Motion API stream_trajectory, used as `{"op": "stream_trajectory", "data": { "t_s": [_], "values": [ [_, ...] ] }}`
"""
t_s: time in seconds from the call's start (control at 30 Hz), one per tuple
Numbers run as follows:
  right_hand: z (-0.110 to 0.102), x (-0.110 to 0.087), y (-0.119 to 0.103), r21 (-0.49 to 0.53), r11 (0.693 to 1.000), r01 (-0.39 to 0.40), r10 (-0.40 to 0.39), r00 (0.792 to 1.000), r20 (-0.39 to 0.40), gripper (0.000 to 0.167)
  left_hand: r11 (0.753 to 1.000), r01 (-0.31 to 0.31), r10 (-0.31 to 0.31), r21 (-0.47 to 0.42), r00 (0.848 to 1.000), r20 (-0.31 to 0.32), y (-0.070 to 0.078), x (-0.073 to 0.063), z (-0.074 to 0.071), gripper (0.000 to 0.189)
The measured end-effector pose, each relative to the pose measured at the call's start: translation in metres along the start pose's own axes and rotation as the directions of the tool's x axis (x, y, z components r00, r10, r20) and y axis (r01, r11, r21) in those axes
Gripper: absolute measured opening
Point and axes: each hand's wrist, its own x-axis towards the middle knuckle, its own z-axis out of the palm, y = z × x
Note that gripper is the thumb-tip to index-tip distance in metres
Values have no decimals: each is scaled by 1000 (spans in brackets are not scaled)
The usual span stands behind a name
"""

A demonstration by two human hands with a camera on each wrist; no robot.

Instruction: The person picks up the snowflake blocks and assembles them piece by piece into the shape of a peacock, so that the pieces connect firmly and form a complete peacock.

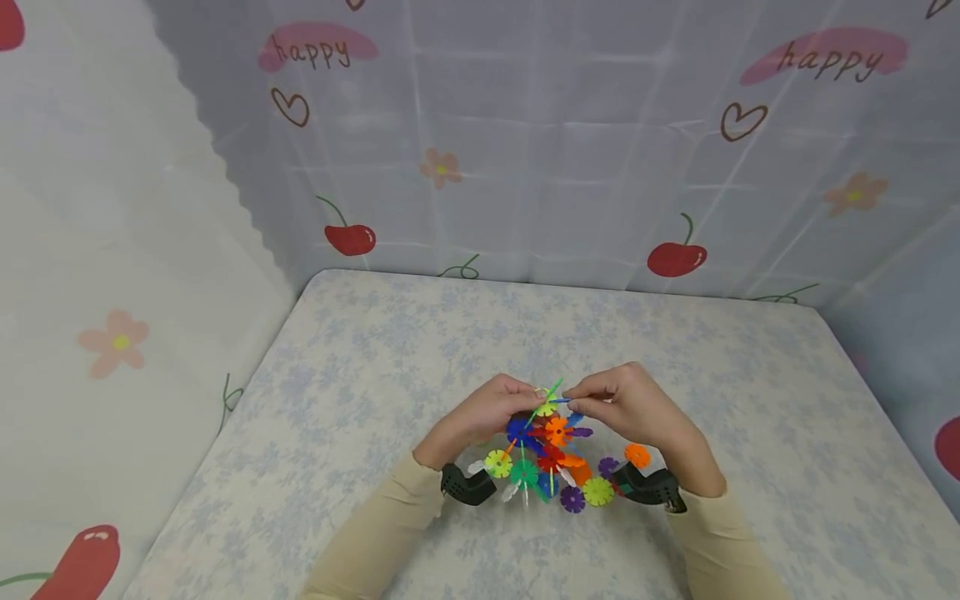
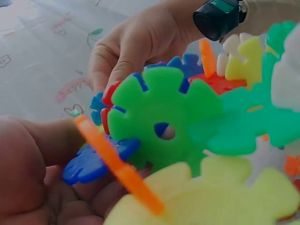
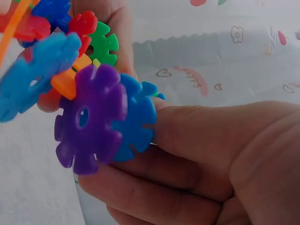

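We see the disc cluster (image 1: 550, 457) between both hands: the left hand (image 1: 491, 411) grips its far end, the right hand (image 1: 632, 405) pinches a blue disc (image 3: 139, 117). The left wrist view shows a bright green disc (image 2: 150, 98) face-on; the head view, edge-on.

I read "happy" twice in my head view, written in brown across the left pink patch (image 1: 318, 47) and the right pink patch (image 1: 825, 57) of the back curtain (image 1: 540, 208); both wrist views repeat the word on pink, blurrier in the left
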Motion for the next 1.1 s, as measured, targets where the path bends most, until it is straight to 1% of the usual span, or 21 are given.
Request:
{"op": "stream_trajectory", "data": {
  "t_s": [0.07, 0.13, 0.17, 0.2, 0.23, 0.27, 0.3, 0.33, 0.37, 0.4, 0.43, 0.5, 0.53, 0.6, 0.63, 0.73, 0.83, 0.9, 0.93, 1.0, 1.1],
  "values": [
    [1, 1, -1, -26, 999, -24, 24, 999, -30, 13, 1000, -8, 7, -26, 1000, -26, -1, 0, 0, 43],
    [3, 2, -2, -45, 997, -64, 60, 995, -85, 19, 995, -25, 18, -92, 997, -74, -1, 2, 1, 43],
    [3, 3, -2, -45, 995, -93, 87, 988, -125, 22, 988, -43, 27, -147, 994, -108, -1, 3, 2, 42],
    [4, 3, -2, -39, 991, -126, 117, 978, -172, 26, 974, -70, 38, -214, 988, -148, -1, 4, 2, 42],
    [4, 4, -2, -24, 987, -158, 149, 964, -220, 30, 951, -109, 53, -288, 979, -194, -1, 5, 2, 39],
    [5, 4, -2, -4, 982, -187, 179, 949, -261, 33, 921, -149, 62, -360, 968, -243, -1, 6, 3, 35],
    [6, 4, -2, 15, 976, -217, 211, 933, -292, 35, 884, -192, 65, -426, 953, -295, -2, 7, 3, 29],
    [6, 4, -2, 32, 969, -244, 241, 919, -311, 37, 841, -235, 62, -487, 937, -345, -2, 8, 2, 22],
    [8, 5, -2, 47, 964, -264, 265, 911, -316, 38, 792, -283, 59, -541, 917, -394, -3, 9, 2, 17],
    [9, 6, -2, 56, 957, -284, 287, 909, -303, 39, 744, -331, 58, -580, 897, -438, -2, 10, 1, 19],
    [11, 7, -2, 61, 951, -304, 309, 910, -278, 41, 696, -372, 52, -614, 879, -474, -2, 10, 2, 28],
    [15, 9, -3, 60, 937, -345, 349, 914, -206, 44, 607, -448, 48, -657, 845, -532, 0, 10, 2, 46],
    [17, 11, -4, 59, 931, -361, 366, 915, -167, 46, 567, -481, 54, -668, 832, -553, 1, 10, 2, 51],
    [22, 13, -5, 55, 919, -390, 394, 914, -101, 49, 504, -531, 67, -682, 810, -582, 5, 9, 3, 59],
    [24, 15, -6, 59, 914, -402, 406, 911, -73, 50, 482, -545, 72, -686, 805, -589, 7, 8, 4, 60],
    [30, 18, -6, 82, 901, -427, 429, 903, -13, 52, 441, -555, 76, -706, 806, -587, 12, 6, 5, 60],
    [35, 21, -5, 129, 885, -446, 446, 894, 33, 53, 399, -559, 51, -727, 805, -591, 16, 5, 8, 58],
    [38, 22, -4, 169, 882, -440, 436, 898, 61, 53, 382, -567, 30, -730, 797, -604, 18, 4, 9, 57],
    [40, 22, -4, 193, 880, -434, 427, 901, 75, 52, 380, -575, 16, -725, 788, -616, 18, 4, 9, 56],
    [43, 23, -4, 251, 875, -414, 404, 910, 90, 49, 395, -592, 16, -703, 769, -639, 19, 4, 10, 58],
    [49, 23, -7, 345, 860, -376, 373, 925, 78, 44, 435, -624, 38, -649, 733, -679, 20, 4, 10, 59]
  ]
}}
